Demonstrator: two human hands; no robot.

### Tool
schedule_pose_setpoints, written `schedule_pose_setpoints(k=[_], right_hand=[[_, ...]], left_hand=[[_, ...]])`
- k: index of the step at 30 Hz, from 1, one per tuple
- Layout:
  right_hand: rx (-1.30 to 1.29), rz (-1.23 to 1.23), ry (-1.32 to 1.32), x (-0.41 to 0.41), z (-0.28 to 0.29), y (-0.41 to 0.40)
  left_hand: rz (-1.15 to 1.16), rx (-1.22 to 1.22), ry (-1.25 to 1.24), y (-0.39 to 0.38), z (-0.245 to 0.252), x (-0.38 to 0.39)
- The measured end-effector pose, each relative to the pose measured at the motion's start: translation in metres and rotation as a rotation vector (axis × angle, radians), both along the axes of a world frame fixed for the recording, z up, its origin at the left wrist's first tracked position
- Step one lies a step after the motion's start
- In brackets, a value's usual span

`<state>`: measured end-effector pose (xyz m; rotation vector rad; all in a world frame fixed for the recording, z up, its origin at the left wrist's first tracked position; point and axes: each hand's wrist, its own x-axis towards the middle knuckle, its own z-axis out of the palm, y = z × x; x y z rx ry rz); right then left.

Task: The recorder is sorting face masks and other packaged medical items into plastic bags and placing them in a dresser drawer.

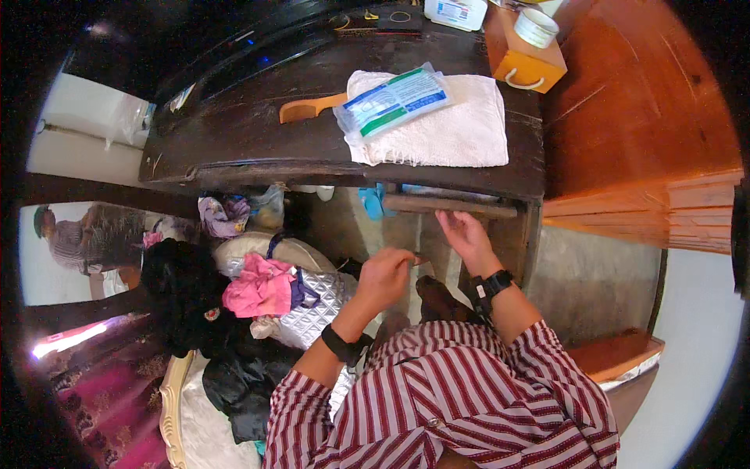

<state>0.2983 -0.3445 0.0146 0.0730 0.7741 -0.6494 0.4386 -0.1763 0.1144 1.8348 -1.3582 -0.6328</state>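
Note:
My left hand (384, 278) is in front of the dark wooden table, thumb and fingers drawn together; a small dark tip shows at the fingertips, but whether it is a held thing is unclear. My right hand (466, 237) is palm up, with its fingertips at the lower edge of a partly open wooden drawer (451, 205); contact cannot be made out. On the table (246, 138) lies a folded white towel (463, 132) with a sealed plastic packet (395, 102) on it. A wooden comb (310, 108) lies beside them, its end at the packet.
An orange wooden box (527, 64) with a roll of tape (536, 27) stands at the back right, by a white container (456, 13). Pink cloth (261, 287) lies on a silver quilted item (319, 305) to the left. Blue slippers (372, 202) are on the floor below the table.

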Motion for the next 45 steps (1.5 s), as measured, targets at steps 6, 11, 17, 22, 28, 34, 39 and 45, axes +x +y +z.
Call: schedule_pose_setpoints(k=[6, 11, 17, 22, 28, 34, 39, 45], right_hand=[[0.049, -0.080, 0.001, 0.023, 0.000, -0.021], [0.108, -0.084, 0.022, 0.028, 0.011, -0.022], [0.075, -0.064, -0.013, 0.020, -0.026, -0.024], [-0.051, -0.027, 0.024, 0.025, -0.030, -0.016], [-0.088, 0.162, 0.017, 0.011, -0.034, -0.021], [-0.097, 0.128, 0.133, 0.017, -0.016, -0.017], [-0.237, 0.242, 0.200, 0.014, -0.019, -0.012], [-0.158, 0.228, 0.224, 0.013, -0.012, -0.016]], left_hand=[[0.108, -0.010, 0.104, 0.026, -0.010, 0.012], [0.186, -0.258, -0.249, -0.016, 0.008, 0.052], [0.256, -0.353, -0.401, -0.106, 0.047, 0.082], [0.276, -0.253, -0.602, -0.150, 0.041, 0.093], [0.300, -0.060, -0.806, -0.191, 0.009, 0.103], [0.258, 0.148, -0.850, -0.206, 0.015, 0.113], [0.383, -0.099, -0.839, -0.197, 0.027, 0.134], [0.425, -0.281, -0.132, -0.145, 0.068, 0.137]])
